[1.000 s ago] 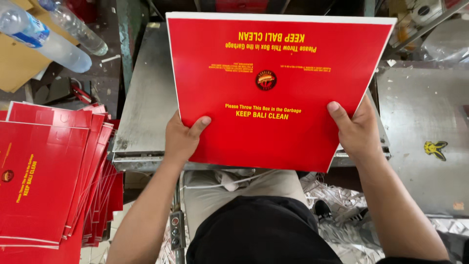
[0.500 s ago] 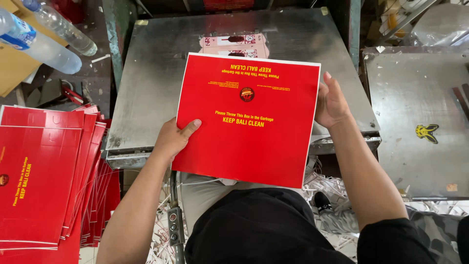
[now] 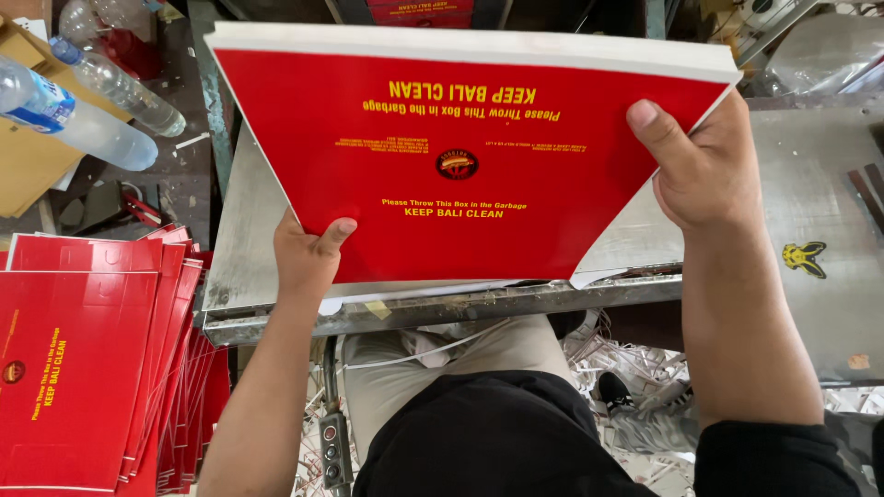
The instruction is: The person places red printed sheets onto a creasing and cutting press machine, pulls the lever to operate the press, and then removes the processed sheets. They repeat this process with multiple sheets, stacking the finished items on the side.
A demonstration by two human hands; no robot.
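1. Left of your left hand lies a pile of red cardboard sheets, well apart from it.
2. Your left hand is closed on the lower left edge of the red sheet stack, thumb on top.
3. Your right hand grips the stack's right edge above the metal plate.
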